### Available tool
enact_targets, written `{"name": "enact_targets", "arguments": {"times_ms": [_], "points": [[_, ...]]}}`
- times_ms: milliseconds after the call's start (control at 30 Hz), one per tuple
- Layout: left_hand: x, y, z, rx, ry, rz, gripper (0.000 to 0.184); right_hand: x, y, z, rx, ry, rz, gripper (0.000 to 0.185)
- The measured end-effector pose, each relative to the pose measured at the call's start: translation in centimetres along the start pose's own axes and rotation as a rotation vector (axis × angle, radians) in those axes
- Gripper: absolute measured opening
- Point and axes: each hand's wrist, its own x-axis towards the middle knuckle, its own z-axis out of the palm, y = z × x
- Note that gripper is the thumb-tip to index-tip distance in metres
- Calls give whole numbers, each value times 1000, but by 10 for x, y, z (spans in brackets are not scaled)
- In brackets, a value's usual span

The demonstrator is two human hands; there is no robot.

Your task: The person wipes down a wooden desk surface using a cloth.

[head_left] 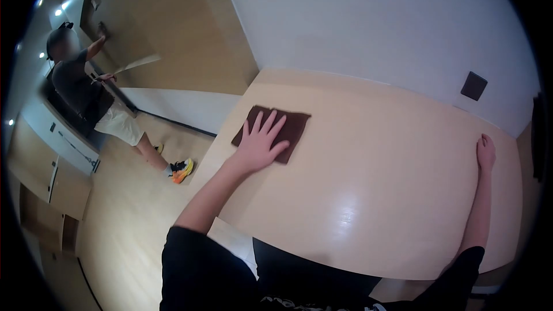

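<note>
My left hand [260,145] lies flat with its fingers spread on a dark brown cloth [296,129], which rests on the left part of the pale wooden tabletop [368,167]. The cloth's edges show around the fingers. Over at the right side of the tabletop, my right hand [486,152] rests with its fingers curled inward. Whether anything is inside those fingers is too small to tell.
A dark socket plate [474,86] is on the white wall behind the table. At the left, another person [78,83] stands on the wooden floor, touching a tall wooden panel [184,29]. Cabinets [34,167] line the far left.
</note>
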Motion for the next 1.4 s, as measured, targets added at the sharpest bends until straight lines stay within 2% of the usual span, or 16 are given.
{"name": "enact_targets", "arguments": {"times_ms": [133,267,367,467,533,667,733,833,1033,1267,1400], "points": [[-92,13,-24,-12,-46,13,71,9,14,5,13,-41,-24,38],[-150,27,-34,-14,-79,23,75,18,35,18,53,-44,-61,38],[-171,29,-37,-17,-66,52,71,21,41,22,116,-48,-71,38],[-191,22,-20,-71,18,81,67,17,36,16,39,-77,-37,39],[-194,22,-13,-66,130,71,65,15,40,17,146,-57,-69,38],[-182,31,-31,-63,41,8,68,13,32,10,61,-77,-42,39],[-168,28,-41,-58,-82,3,68,21,45,19,60,-69,-53,39],[-141,17,-41,-41,-122,35,72,27,65,32,121,-13,-104,39],[-48,-7,-25,-20,-109,102,67,17,43,13,21,-30,-117,38],[99,-36,3,-29,-172,-60,70,10,39,13,147,10,-77,36],[163,-60,28,-55,12,-37,66,-8,-4,-9,42,35,-27,34]]}}
